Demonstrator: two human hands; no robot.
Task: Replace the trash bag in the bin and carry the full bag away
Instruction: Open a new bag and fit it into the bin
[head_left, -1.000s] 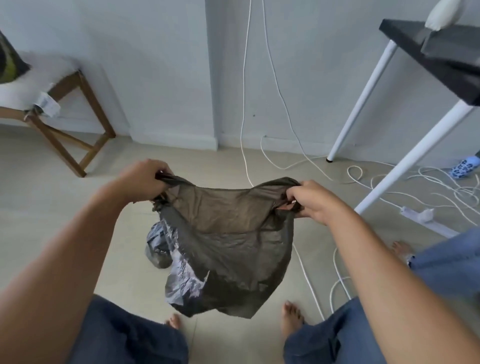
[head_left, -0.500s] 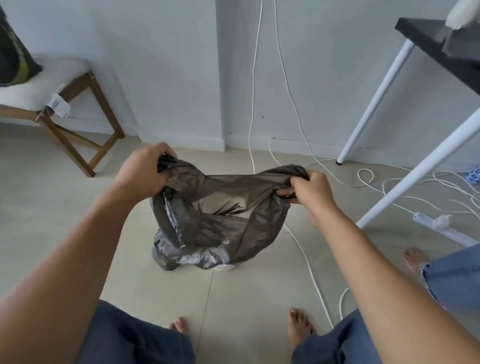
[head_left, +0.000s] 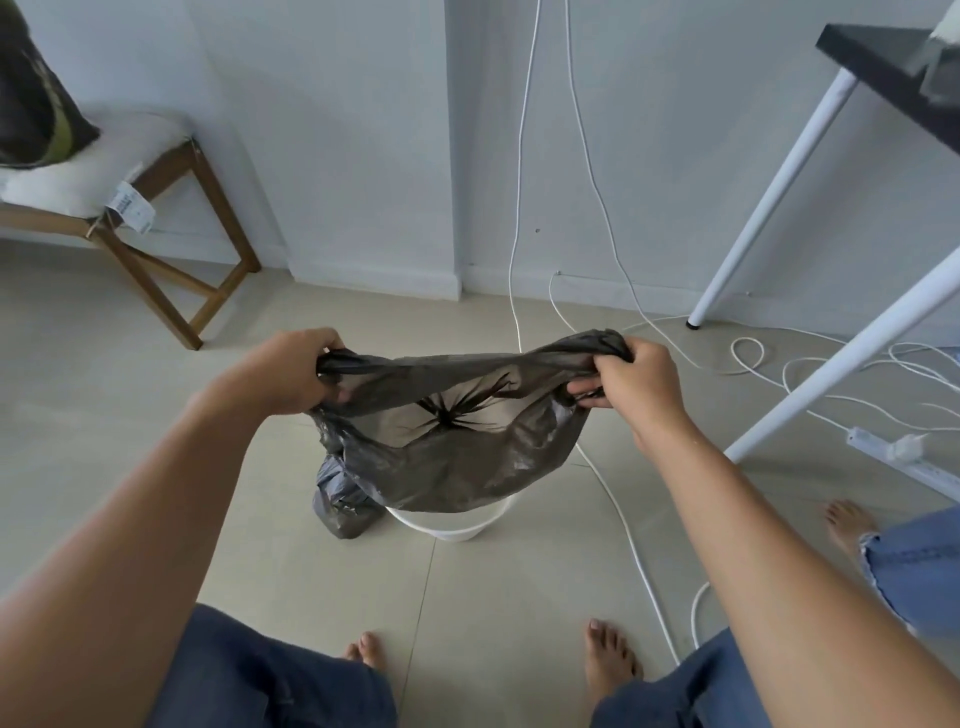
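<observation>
A thin dark grey trash bag (head_left: 457, 467) hangs open between my two hands, its mouth stretched wide and its gathered bottom seam visible inside. My left hand (head_left: 291, 371) grips the left edge of the mouth and my right hand (head_left: 626, 382) grips the right edge. Directly under the bag a white bin (head_left: 452, 522) stands on the floor, only its near rim showing. A full, crumpled dark bag (head_left: 340, 499) sits on the tiles against the bin's left side, partly hidden by the open bag.
A wooden chair (head_left: 171, 244) with a white cushion stands at the back left. White table legs (head_left: 831, 364) slant down at the right. Loose white cables (head_left: 639, 551) and a power strip (head_left: 904, 457) lie on the floor. Another person's foot (head_left: 847, 525) is at the right.
My hands have pulled apart and stretched the bag's mouth wider. The bag now hangs over the white bin, whose rim has come into view.
</observation>
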